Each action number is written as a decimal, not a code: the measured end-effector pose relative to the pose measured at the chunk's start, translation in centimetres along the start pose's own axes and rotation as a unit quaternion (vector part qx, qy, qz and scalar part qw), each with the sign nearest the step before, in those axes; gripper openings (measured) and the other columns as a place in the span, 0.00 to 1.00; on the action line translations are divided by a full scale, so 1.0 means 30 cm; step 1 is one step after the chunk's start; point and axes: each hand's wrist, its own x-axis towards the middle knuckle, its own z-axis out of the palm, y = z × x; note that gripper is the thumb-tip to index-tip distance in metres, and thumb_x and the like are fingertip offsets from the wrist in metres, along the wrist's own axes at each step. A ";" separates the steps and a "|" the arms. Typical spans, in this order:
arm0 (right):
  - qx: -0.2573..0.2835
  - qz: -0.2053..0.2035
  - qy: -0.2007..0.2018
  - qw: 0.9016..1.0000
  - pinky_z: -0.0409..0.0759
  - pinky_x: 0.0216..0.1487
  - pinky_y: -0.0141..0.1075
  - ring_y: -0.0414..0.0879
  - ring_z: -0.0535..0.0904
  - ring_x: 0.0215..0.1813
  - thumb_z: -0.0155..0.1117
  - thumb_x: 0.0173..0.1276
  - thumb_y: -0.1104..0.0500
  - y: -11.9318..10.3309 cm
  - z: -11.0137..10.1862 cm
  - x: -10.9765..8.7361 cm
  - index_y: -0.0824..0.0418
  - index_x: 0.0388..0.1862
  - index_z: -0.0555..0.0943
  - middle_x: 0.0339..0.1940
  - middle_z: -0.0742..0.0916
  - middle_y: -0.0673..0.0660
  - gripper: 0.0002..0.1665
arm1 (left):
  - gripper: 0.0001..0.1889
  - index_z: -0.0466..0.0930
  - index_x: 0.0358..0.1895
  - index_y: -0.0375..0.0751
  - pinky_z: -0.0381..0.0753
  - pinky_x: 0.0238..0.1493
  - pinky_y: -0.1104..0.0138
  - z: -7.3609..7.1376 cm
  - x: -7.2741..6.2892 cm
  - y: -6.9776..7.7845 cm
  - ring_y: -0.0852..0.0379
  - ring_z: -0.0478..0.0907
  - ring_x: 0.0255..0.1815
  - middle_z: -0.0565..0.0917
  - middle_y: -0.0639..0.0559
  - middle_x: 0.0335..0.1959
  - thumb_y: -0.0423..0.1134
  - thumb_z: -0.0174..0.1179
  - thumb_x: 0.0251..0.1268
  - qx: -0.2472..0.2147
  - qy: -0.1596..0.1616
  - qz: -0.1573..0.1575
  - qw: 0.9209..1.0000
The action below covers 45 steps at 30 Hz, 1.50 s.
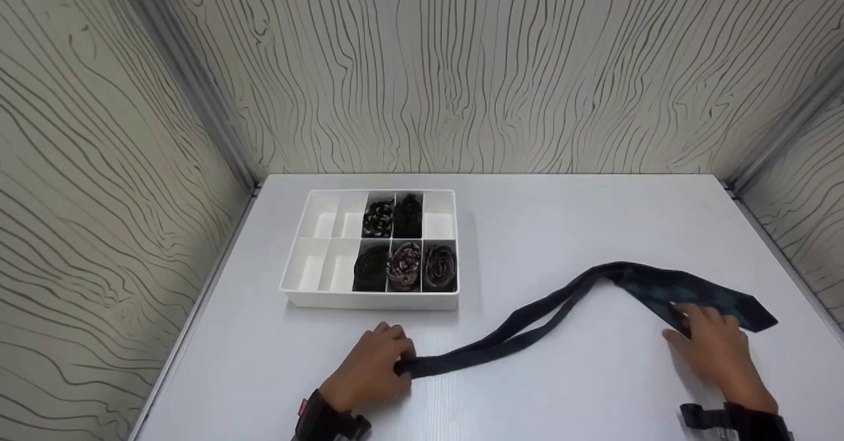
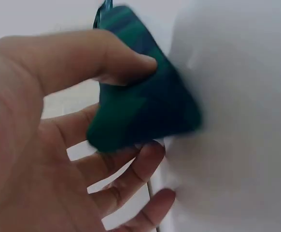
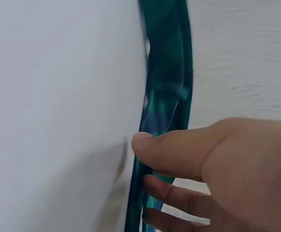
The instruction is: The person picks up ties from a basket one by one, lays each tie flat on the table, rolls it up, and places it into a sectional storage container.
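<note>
A dark navy-and-green necktie (image 1: 560,302) stretches across the white table in a bend, doubled lengthwise, its wide pointed end at the right. My left hand (image 1: 372,368) holds its left end. Close up in the left wrist view, the thumb (image 2: 126,63) presses on the green plaid cloth (image 2: 140,106), with the other fingers behind and below. Over at the wide end, my right hand (image 1: 715,349) grips the near edge of the tie. In the right wrist view its thumb (image 3: 169,150) lies across the cloth, fingertips beside the same edge.
A white divided box (image 1: 369,300) stands behind the left hand. Several of its compartments hold rolled dark patterned cloths (image 1: 403,266), mostly on its right side; others at the left are bare. Wood-grain panels (image 1: 448,72) enclose the table (image 1: 560,217) at back and sides.
</note>
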 end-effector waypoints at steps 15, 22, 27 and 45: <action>0.089 -0.014 0.085 0.992 0.47 0.68 0.82 0.87 0.52 0.75 0.68 0.74 0.59 0.095 0.004 -0.009 0.68 0.45 0.84 0.72 0.68 0.81 0.11 | 0.15 0.83 0.55 0.44 0.80 0.46 0.65 -0.085 -0.133 -0.217 0.56 0.81 0.43 0.87 0.50 0.44 0.30 0.65 0.65 -0.204 0.108 -0.140 0.963; 0.066 -0.059 0.036 0.995 0.59 0.66 0.76 0.80 0.70 0.67 0.71 0.72 0.58 0.121 0.007 0.042 0.63 0.50 0.81 0.61 0.82 0.77 0.14 | 0.17 0.83 0.59 0.43 0.77 0.43 0.64 -0.105 -0.161 -0.303 0.56 0.77 0.43 0.87 0.47 0.48 0.34 0.67 0.68 -0.254 0.174 -0.232 0.923; 0.027 -0.031 -0.008 0.999 0.69 0.49 0.64 0.74 0.77 0.54 0.72 0.73 0.47 0.131 -0.009 0.040 0.64 0.50 0.83 0.48 0.87 0.73 0.21 | 0.17 0.82 0.60 0.38 0.80 0.37 0.66 -0.108 -0.170 -0.345 0.55 0.82 0.39 0.88 0.43 0.50 0.35 0.66 0.72 -0.297 0.204 -0.271 0.893; 0.022 -0.026 -0.086 0.996 0.71 0.36 0.35 0.40 0.73 0.36 0.68 0.77 0.54 0.074 -0.053 -0.105 0.61 0.43 0.79 0.37 0.85 0.58 0.12 | 0.19 0.80 0.63 0.31 0.83 0.36 0.67 -0.137 -0.172 -0.368 0.55 0.85 0.31 0.88 0.42 0.42 0.36 0.63 0.75 -0.317 0.224 -0.309 0.868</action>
